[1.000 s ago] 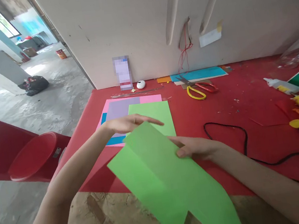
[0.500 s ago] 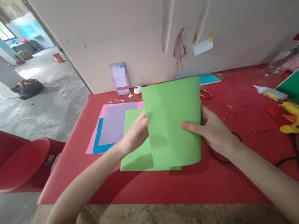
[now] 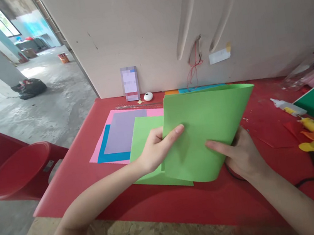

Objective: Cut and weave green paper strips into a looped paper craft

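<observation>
1. Left hand: thumb on top, fingers under, pinching the left edge of the curled light-green paper sheet.
2. Right hand: pinches its lower right edge.
3. Sheet is off the red table, mid-width near the front edge, overlapping the flat green sheet.

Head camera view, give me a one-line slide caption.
Left hand and right hand hold a curved green sheet over a red table, beside stacked coloured papers.

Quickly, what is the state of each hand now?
Left hand: closed on the bent green sheet, at its left edge.
Right hand: closed on the same sheet, at its right side.
</observation>
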Motion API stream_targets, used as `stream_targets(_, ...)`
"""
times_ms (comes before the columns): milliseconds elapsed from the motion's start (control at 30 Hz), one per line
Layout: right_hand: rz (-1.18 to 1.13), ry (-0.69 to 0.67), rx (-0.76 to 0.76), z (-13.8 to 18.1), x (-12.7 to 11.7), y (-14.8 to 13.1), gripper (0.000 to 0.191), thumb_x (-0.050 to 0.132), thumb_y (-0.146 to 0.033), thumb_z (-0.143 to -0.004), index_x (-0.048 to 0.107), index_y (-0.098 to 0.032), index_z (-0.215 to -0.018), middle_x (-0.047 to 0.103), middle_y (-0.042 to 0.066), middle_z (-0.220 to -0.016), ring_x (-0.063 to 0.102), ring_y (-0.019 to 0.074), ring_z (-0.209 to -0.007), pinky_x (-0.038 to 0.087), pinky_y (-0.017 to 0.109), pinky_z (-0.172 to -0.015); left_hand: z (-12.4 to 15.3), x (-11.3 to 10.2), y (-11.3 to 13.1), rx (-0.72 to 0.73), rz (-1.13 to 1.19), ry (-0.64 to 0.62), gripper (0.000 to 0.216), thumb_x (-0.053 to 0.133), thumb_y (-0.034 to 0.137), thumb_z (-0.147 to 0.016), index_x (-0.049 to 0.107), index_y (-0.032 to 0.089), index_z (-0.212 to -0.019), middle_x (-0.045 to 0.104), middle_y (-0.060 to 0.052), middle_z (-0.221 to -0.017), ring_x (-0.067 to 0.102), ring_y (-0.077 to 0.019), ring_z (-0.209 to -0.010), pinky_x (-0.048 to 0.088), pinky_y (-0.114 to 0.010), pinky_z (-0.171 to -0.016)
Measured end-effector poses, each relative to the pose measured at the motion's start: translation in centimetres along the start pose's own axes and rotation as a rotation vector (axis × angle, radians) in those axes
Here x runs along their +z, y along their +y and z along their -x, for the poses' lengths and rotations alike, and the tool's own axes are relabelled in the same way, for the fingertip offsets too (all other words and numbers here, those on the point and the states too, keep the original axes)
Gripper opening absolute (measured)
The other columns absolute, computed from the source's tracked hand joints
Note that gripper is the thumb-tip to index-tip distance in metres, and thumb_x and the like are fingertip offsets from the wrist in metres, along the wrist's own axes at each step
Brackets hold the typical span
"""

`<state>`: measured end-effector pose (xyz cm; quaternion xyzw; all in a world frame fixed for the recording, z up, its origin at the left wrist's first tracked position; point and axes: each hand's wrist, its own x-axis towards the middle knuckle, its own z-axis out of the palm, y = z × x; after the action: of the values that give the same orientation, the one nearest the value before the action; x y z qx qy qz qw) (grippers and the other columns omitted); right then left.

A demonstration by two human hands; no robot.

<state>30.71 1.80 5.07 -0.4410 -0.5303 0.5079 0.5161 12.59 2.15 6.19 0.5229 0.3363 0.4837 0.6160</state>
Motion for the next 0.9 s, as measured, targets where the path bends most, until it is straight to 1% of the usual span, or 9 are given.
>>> stream_targets(100, -0.007, 0.05, 0.033, 0.3, 0.1, -0.2, 0.046, 0.08, -0.036, -0.057, 0.06, -0.024, -0.096, 0.069, 0.006, -0.1, 0.065, 0.028, -0.089, 0.058, 0.043, -0.076, 0.2, -0.2, 0.4, 0.119, -0.137, -0.002, 0.043, 0.056, 0.057, -0.076, 0.058, 0.016, -0.061, 0.061, -0.001, -0.065, 0.056, -0.0118, -0.058, 0.046, -0.022, -0.051)
stream_targets(167, -0.028, 0.036, 0.073, 0.5, 0.1, -0.5, 0.044, 0.08, -0.036, -0.056, 0.062, -0.025, -0.094, 0.07, 0.006, -0.098, 0.066, 0.028, -0.087, 0.058, 0.043, -0.074, 0.2, -0.5, 0.8, 0.234, -0.241, 0.009, 0.035, 0.055, 0.048, -0.081, 0.061, 0.017, -0.067, 0.062, -0.001, -0.074, 0.058, -0.0124, -0.066, 0.049, -0.022, -0.058)
stream_targets(233, -0.045, 0.003, 0.117, 0.6, 0.3, -0.8, 0.042, 0.08, -0.035, -0.056, 0.063, -0.026, -0.093, 0.07, 0.005, -0.098, 0.067, 0.0283, -0.086, 0.059, 0.044, -0.073, 0.3, -0.9, 1.4, 0.322, -0.293, 0.014, 0.021, 0.056, 0.039, -0.083, 0.065, 0.02, -0.087, 0.064, -0.001, -0.088, 0.06, -0.015, -0.079, 0.051, -0.024, -0.067)
stream_targets(267, -0.047, -0.012, 0.135, 0.7, 0.3, -0.9, 0.042, 0.08, -0.035, -0.056, 0.063, -0.027, -0.093, 0.07, 0.005, -0.098, 0.067, 0.0284, -0.086, 0.059, 0.043, -0.072, 0.3, -1.0, 1.8, 0.337, -0.294, 0.011, 0.022, 0.057, 0.037, -0.083, 0.063, 0.023, -0.1, 0.064, -0.001, -0.094, 0.06, -0.0168, -0.085, 0.051, -0.025, -0.07)
stream_targets(333, -0.039, -0.029, 0.155, 0.9, 0.5, -1.0, 0.042, 0.08, -0.036, -0.057, 0.063, -0.028, -0.095, 0.07, 0.005, -0.099, 0.067, 0.0285, -0.087, 0.059, 0.043, -0.072, 0.5, -1.3, 2.5, 0.322, -0.273, 0.006, 0.04, 0.058, 0.037, -0.082, 0.052, 0.029, -0.122, 0.063, -0.001, -0.1, 0.061, -0.02, -0.089, 0.053, -0.029, -0.072)
stream_targets(400, -0.024, -0.034, 0.157, 1.1, 0.6, -1.0, 0.043, 0.08, -0.036, -0.057, 0.063, -0.027, -0.095, 0.07, 0.005, -0.1, 0.067, 0.0284, -0.087, 0.06, 0.042, -0.071, 0.7, -1.4, 2.9, 0.29, -0.262, 0.018, 0.054, 0.059, 0.04, -0.081, 0.042, 0.031, -0.131, 0.063, -0.002, -0.1, 0.062, -0.0225, -0.089, 0.053, -0.032, -0.071)
stream_targets(567, 0.004, -0.049, 0.164, 1.4, 0.7, -0.9, 0.042, 0.081, -0.038, -0.055, 0.067, -0.026, -0.093, 0.071, 0.005, -0.097, 0.067, 0.0282, -0.085, 0.06, 0.041, -0.07, 1.1, -1.3, 2.8, 0.397, -0.289, 0.061, 0.048, 0.057, 0.041, -0.082, 0.047, 0.028, -0.127, 0.06, -0.004, -0.113, 0.061, -0.0243, -0.093, 0.053, -0.033, -0.074)
stream_targets(767, -0.001, -0.032, 0.162, 1.7, 0.9, -1.3, 0.038, 0.08, -0.034, -0.057, 0.068, -0.026, -0.091, 0.072, 0.003, -0.093, 0.068, 0.0265, -0.082, 0.06, 0.038, -0.067, 0.7, -1.7, 1.8, 0.644, -0.309, -0.006, 0.038, 0.053, 0.03, -0.085, 0.047, 0.028, -0.123, 0.055, -0.002, -0.119, 0.062, -0.0219, -0.094, 0.055, -0.03, -0.07)
stream_targets(900, -0.001, -0.022, 0.167, 1.9, 1.2, -1.5, 0.035, 0.08, -0.033, -0.057, 0.069, -0.025, -0.089, 0.073, 0.003, -0.09, 0.069, 0.026, -0.08, 0.06, 0.038, -0.066, 0.6, -1.6, 1.7, 0.628, -0.263, -0.012, 0.036, 0.051, 0.027, -0.086, 0.047, 0.028, -0.122, 0.056, -0.003, -0.114, 0.062, -0.0216, -0.093, 0.056, -0.031, -0.07)
